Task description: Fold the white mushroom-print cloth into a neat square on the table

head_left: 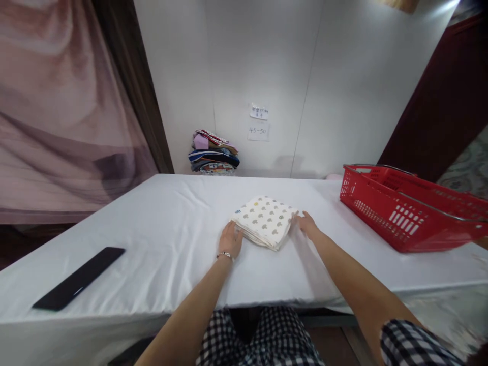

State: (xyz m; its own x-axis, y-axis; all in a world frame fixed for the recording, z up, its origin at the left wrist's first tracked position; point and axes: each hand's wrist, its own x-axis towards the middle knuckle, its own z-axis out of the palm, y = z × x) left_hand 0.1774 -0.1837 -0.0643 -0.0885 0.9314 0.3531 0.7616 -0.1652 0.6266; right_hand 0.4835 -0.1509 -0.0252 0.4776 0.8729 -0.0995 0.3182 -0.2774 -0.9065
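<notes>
A folded white cloth [265, 218] with grey mouse-head-like prints and a few coloured spots lies in several layers on the table. At its left corner my left hand [231, 240], with a bracelet at the wrist, is closed on the edge, thumb toward me. The opposite right corner is pinched by my right hand [306, 224], whose fingertips are partly hidden against the cloth. The cloth rests flat, its layered edges facing me.
A white-covered table [160, 229] spans the view. The red plastic basket [404, 213] stands at the right, and a long black flat object [80, 278] lies at the left. Behind the far edge, folded fabrics [214, 155] are stacked against the wall, near paper signs [258, 131].
</notes>
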